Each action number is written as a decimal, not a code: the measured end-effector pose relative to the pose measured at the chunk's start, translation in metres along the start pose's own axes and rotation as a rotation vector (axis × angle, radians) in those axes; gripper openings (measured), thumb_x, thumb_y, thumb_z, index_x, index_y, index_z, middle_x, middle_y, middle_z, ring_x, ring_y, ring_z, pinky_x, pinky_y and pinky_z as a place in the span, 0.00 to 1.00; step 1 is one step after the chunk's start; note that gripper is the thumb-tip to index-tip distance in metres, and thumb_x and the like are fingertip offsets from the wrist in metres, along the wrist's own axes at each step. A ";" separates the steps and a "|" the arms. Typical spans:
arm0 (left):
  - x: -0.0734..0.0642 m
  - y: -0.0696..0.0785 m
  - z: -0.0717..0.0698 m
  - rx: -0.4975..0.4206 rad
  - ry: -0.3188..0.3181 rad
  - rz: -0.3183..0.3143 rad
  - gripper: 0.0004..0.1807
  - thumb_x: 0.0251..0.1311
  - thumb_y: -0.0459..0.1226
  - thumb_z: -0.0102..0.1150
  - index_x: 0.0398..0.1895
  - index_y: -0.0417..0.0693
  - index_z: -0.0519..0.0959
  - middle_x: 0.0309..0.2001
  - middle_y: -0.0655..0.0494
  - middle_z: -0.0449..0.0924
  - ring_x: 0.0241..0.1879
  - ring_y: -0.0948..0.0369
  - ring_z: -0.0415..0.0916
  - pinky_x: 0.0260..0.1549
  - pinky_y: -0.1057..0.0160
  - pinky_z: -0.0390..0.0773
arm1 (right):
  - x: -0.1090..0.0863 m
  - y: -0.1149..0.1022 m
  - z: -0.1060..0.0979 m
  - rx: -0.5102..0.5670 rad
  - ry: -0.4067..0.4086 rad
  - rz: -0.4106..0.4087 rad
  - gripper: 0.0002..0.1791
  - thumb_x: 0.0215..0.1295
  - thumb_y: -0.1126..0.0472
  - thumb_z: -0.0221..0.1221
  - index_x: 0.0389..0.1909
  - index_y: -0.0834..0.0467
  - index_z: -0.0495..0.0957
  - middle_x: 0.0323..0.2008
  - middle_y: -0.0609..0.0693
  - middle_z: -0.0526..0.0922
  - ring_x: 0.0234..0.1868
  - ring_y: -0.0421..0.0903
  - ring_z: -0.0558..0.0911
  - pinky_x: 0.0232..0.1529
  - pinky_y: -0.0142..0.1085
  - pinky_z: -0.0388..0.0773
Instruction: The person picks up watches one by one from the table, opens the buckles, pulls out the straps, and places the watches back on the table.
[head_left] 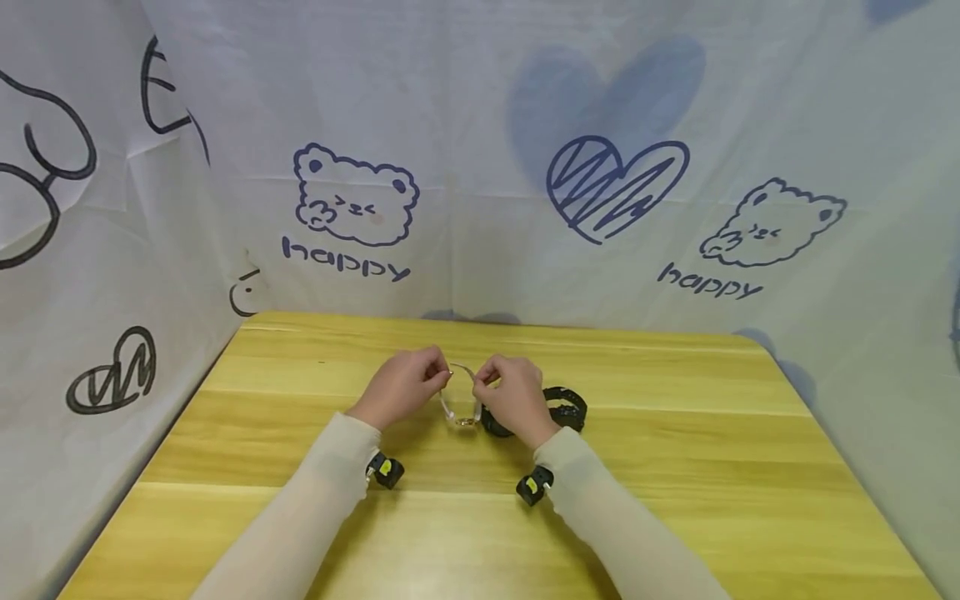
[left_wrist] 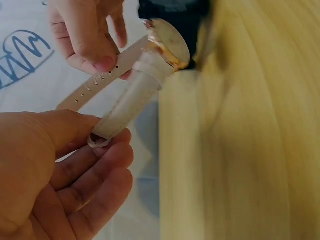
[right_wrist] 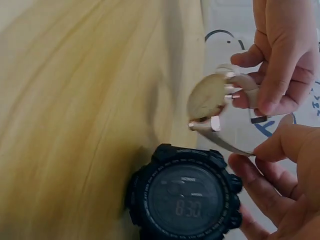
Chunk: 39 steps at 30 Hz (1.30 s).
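Between the two hands hangs a wristwatch (head_left: 466,422) with a pale leather strap and a gold-toned case. My left hand (head_left: 405,382) pinches the buckle end of the strap (left_wrist: 125,107) between thumb and fingers. With thumb and fingertips, my right hand (head_left: 516,395) pinches the other strap half (left_wrist: 95,86), which has a row of holes. In the right wrist view the watch case (right_wrist: 207,100) faces the table side, and the two strap ends are apart. A black digital watch (right_wrist: 185,195) stands on the table close by the right hand.
Black watch straps (head_left: 567,407) show on both sides of the right wrist in the head view. The wooden table (head_left: 450,533) ends at a white cloth backdrop (head_left: 480,275) with drawings. Each sleeve carries a small black wrist camera (head_left: 386,470).
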<state>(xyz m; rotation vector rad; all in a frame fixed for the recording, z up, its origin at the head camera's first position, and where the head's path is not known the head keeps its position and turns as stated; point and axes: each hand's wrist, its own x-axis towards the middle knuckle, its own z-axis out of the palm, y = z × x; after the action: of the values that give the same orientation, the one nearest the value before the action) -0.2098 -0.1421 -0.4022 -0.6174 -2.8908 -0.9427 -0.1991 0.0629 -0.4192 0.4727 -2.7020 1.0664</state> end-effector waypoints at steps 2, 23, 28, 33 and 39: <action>0.002 -0.005 0.001 0.016 -0.017 -0.015 0.04 0.72 0.37 0.62 0.38 0.49 0.83 0.30 0.59 0.81 0.28 0.62 0.74 0.31 0.60 0.76 | 0.003 -0.001 0.004 -0.016 -0.013 0.007 0.03 0.67 0.63 0.67 0.33 0.53 0.85 0.32 0.44 0.88 0.44 0.51 0.84 0.70 0.64 0.59; 0.025 -0.041 0.014 0.157 -0.080 -0.040 0.08 0.68 0.41 0.65 0.28 0.55 0.82 0.28 0.64 0.80 0.29 0.62 0.74 0.36 0.59 0.78 | 0.019 0.025 -0.043 0.156 -0.293 0.018 0.16 0.77 0.56 0.59 0.61 0.54 0.78 0.56 0.49 0.84 0.63 0.55 0.79 0.65 0.56 0.73; 0.022 -0.046 0.013 0.166 -0.098 -0.057 0.08 0.67 0.41 0.66 0.28 0.54 0.84 0.29 0.63 0.82 0.29 0.62 0.74 0.36 0.58 0.78 | -0.004 0.027 -0.071 0.047 -0.315 -0.133 0.08 0.76 0.59 0.60 0.51 0.51 0.84 0.48 0.46 0.85 0.46 0.43 0.82 0.48 0.43 0.82; 0.023 -0.050 0.013 0.176 -0.110 -0.077 0.08 0.66 0.42 0.66 0.28 0.55 0.84 0.28 0.63 0.82 0.28 0.62 0.74 0.34 0.59 0.77 | -0.015 0.027 -0.076 -0.052 -0.346 -0.204 0.07 0.74 0.60 0.62 0.48 0.53 0.85 0.44 0.43 0.85 0.41 0.42 0.82 0.42 0.39 0.82; 0.025 -0.049 0.016 0.183 -0.092 -0.092 0.08 0.65 0.43 0.69 0.27 0.55 0.85 0.29 0.63 0.83 0.30 0.62 0.76 0.36 0.56 0.79 | -0.019 0.027 -0.074 -0.172 -0.356 -0.228 0.11 0.71 0.60 0.65 0.51 0.59 0.84 0.48 0.51 0.85 0.52 0.53 0.84 0.54 0.49 0.81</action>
<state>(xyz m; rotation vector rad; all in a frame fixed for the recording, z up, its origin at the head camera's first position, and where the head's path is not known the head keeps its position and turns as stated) -0.2502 -0.1603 -0.4384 -0.5310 -3.0647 -0.6636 -0.1864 0.1368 -0.3887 0.9934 -2.9090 0.7391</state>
